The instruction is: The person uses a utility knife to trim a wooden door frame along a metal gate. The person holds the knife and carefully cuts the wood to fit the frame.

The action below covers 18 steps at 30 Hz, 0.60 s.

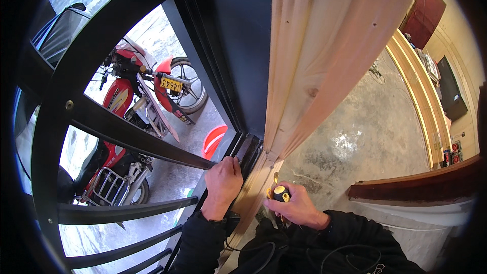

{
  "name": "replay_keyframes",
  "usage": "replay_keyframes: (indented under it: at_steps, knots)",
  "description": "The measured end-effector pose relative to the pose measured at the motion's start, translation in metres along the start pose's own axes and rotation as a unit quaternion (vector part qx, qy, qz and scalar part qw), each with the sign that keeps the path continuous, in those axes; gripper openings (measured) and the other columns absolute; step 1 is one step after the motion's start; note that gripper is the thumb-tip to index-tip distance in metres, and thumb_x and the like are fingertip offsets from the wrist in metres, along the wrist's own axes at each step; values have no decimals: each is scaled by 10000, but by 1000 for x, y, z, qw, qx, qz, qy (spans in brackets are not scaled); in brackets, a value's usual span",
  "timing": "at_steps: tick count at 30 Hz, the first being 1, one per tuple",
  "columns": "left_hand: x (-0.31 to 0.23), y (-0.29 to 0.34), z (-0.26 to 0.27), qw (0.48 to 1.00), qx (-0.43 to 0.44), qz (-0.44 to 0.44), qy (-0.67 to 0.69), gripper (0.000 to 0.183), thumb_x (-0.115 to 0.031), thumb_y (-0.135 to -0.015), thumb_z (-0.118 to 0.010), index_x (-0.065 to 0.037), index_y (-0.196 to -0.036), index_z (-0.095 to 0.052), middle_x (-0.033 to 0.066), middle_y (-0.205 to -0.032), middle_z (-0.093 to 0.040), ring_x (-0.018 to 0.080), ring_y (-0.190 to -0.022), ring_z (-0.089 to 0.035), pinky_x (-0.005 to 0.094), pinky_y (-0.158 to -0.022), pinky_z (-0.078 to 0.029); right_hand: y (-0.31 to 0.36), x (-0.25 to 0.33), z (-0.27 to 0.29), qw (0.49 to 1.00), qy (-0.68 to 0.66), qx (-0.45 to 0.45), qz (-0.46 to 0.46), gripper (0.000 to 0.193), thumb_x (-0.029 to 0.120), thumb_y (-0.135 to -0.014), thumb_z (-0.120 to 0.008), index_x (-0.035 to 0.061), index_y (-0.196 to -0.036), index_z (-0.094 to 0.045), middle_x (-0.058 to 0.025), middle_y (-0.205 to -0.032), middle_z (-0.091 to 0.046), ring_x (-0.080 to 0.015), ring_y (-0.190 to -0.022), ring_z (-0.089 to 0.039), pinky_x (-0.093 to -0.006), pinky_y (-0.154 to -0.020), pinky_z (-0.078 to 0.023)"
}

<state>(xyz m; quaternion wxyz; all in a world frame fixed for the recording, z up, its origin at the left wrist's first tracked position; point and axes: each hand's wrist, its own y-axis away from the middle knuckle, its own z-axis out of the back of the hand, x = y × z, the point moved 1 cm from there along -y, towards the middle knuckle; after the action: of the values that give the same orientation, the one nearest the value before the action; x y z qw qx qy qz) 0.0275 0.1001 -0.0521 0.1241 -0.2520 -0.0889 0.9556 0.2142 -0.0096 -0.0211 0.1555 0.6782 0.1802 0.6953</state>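
My left hand (221,183) is closed, thumb and fingers pressed together, at the lower corner of the black window frame (245,144). Whatever it pinches, if anything, is too small to make out. In my right hand (300,207) is a small black-and-yellow tape measure (280,193), held just right of the wooden sill (253,187); a short yellowish piece sticks up from it. Between the window frame and the room rises a pale wooden casing (304,61), which meets the sill near both hands.
Black bars (147,139) cross the window on the left. Beyond them stand a red motorcycle (119,96) and a red-orange curved object (214,139). On the right are long wooden boards (418,106), a black panel (451,89) and a dark wooden edge (416,189) above a white bucket-like container (418,233).
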Motion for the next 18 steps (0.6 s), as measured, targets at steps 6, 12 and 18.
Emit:
replay_keyframes:
  at_steps: [6,12,18]
  knots:
    - [9,14,11,986,20,95,132,297,-223,-1038,-581,-29,-821,-642,189,-652,-644,392,-598,-643,484,-564,-478,0,-1,2,999,-9,-2,-43,246,153,-888,-832,5,-1004,-674,-6,-744,-662,-70,-611,-629,-244,-526,-494]
    - [8,23,21,847,53,318,423,416,-255,-1106,-515,12,-809,-631,7,-598,-575,65,-537,-490,277,-537,-379,-7,0,1,998,3,13,-53,301,241,-889,-793,-7,-1022,-686,-17,-711,-659,-93,-578,-624,-277,-541,-501]
    - [-6,36,25,938,80,174,288,413,-259,-1080,-566,5,-771,-641,18,-569,-569,71,-518,-503,294,-498,-384,-27,7,1,998,-48,12,-31,261,208,-903,-774,-10,-965,-645,-23,-713,-646,-96,-576,-615,-282,-523,-482]
